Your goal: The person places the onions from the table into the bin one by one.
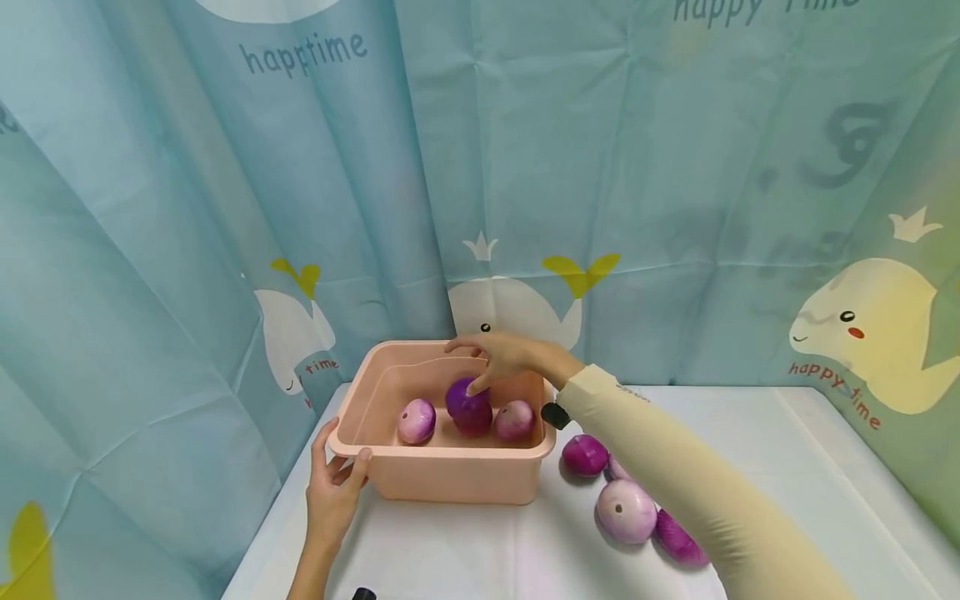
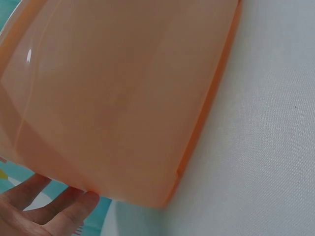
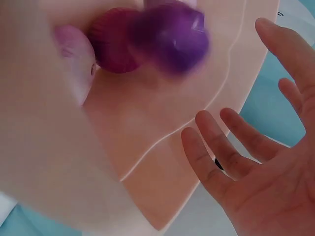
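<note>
A pink plastic tub (image 1: 453,477) stands on the table, its front left corner held by my left hand (image 1: 332,500), with the thumb at the front rim and fingers along the left side. Over the tub, my right hand (image 1: 504,354) has its fingers spread and holds nothing. Just below it is a deep purple onion (image 1: 462,395), blurred in the right wrist view and overlapping a dark red onion (image 1: 474,423). Two paler onions flank these inside the tub, one on the left (image 1: 417,421) and one on the right (image 1: 515,420).
Right of the tub, several onions lie on the white table (image 1: 450,546): a magenta one (image 1: 585,456), a pale one (image 1: 627,511) and another purple one (image 1: 678,539), partly behind the right sleeve (image 1: 675,467). A blue whale-print curtain (image 1: 360,208) hangs behind the tub.
</note>
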Demonstrator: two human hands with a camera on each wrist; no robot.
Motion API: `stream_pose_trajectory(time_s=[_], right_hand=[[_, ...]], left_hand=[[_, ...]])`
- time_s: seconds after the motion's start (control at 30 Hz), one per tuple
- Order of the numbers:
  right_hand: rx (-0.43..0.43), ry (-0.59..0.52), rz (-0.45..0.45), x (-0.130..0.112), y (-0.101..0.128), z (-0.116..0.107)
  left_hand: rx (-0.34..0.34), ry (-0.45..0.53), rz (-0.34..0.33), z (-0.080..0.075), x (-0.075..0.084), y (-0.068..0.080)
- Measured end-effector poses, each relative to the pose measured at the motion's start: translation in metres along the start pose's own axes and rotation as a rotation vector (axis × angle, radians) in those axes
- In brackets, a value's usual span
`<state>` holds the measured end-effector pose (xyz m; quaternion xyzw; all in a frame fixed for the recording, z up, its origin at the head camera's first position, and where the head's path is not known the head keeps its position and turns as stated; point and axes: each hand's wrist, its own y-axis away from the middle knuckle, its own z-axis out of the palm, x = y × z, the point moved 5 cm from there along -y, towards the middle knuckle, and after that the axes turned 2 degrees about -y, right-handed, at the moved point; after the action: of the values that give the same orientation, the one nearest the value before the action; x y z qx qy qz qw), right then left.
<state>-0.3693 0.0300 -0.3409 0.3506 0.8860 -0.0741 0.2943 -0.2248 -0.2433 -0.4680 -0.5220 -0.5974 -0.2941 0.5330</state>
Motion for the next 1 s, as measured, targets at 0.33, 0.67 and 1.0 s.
stream_pose_trajectory(time_s=[0.33,0.67,1.0], right_hand=[[-0.012,-0.026,-0.051,0.000,0.003,-0.005],[0.080,-0.082,-0.162,0.007,0.036,-0.023],[0.217,0.003,-0.203,0.036,0.117,-0.031]], left_hand=[[0.014,0.003,0.014,0.000,-0.001,0.000],[0.002,-0.001,0.000,0.002,0.001,0.000],[0.014,0.001,0.013,0.001,0.001,-0.002]])
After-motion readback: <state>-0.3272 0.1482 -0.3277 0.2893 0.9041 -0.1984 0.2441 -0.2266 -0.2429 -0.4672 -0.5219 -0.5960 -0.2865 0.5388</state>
